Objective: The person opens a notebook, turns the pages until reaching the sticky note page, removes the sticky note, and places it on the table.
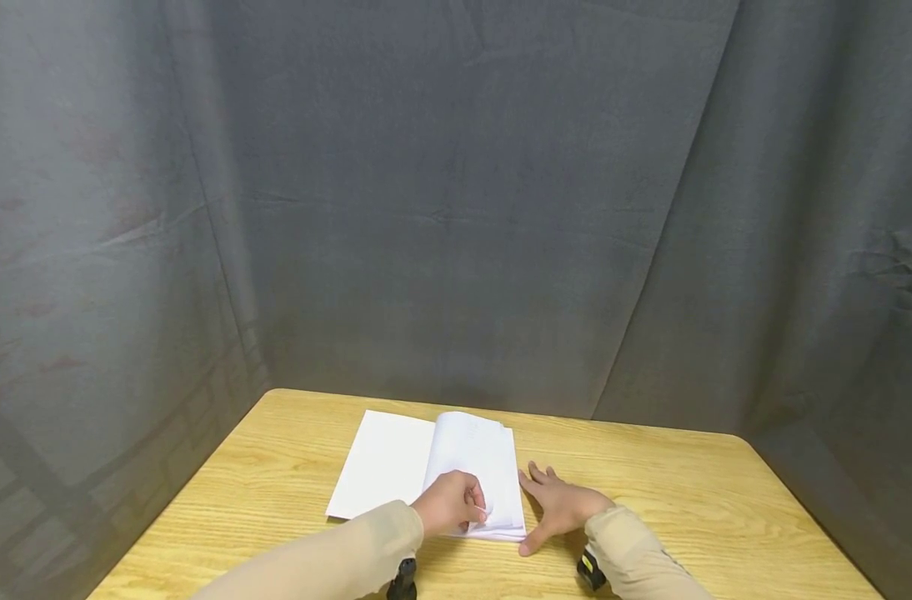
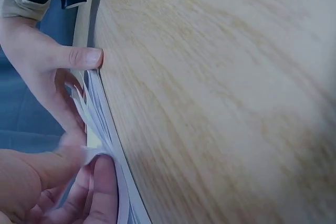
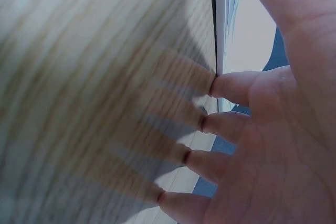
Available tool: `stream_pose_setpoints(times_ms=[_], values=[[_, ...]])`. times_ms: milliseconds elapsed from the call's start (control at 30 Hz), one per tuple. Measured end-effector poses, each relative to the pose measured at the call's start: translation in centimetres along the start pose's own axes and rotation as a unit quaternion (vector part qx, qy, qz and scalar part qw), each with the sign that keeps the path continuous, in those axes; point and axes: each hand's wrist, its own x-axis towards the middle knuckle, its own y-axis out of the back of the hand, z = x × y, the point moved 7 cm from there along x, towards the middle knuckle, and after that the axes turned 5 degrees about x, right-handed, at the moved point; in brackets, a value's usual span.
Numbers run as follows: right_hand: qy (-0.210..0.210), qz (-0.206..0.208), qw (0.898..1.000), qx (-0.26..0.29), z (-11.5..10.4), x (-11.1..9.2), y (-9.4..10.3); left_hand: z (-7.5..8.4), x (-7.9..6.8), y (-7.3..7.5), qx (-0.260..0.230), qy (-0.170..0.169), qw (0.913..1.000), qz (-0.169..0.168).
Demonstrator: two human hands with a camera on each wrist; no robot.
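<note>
An open book (image 1: pixel 384 467) with white pages lies on the wooden table, its left side flat. On its right side, a page (image 1: pixel 467 446) with faint print bows upward. My left hand (image 1: pixel 448 502) pinches the page's lower part between thumb and fingers; in the left wrist view, the fingers reach among the loose page edges (image 2: pixel 107 124). Spread wide, my right hand (image 1: pixel 564 504) rests by the book's right edge, thumb at the lower right corner. The right wrist view has its fingertips (image 3: pixel 223 88) down on the tabletop, the nearest right at the book's edge.
The wooden table (image 1: pixel 689 500) extends on both sides of the book. A grey cloth curtain (image 1: pixel 441 208) hangs behind it and at the sides. Both forearms wear beige sleeves (image 1: pixel 351 550), with a dark strapped device (image 1: pixel 591 570) at the right wrist.
</note>
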Motion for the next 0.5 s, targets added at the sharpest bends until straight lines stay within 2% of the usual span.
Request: stream_pose_setpoints(times_ms=[233,500], values=[[-0.001,-0.001,1.000,-0.001,0.04,-0.04,0.02,0.08,0.16,-0.11,0.025,0.008,0.9994,-0.024],[-0.005,0.001,1.000,0.001,0.11,0.05,-0.05,0.06,0.11,0.03,0.031,0.027,0.9990,-0.017]])
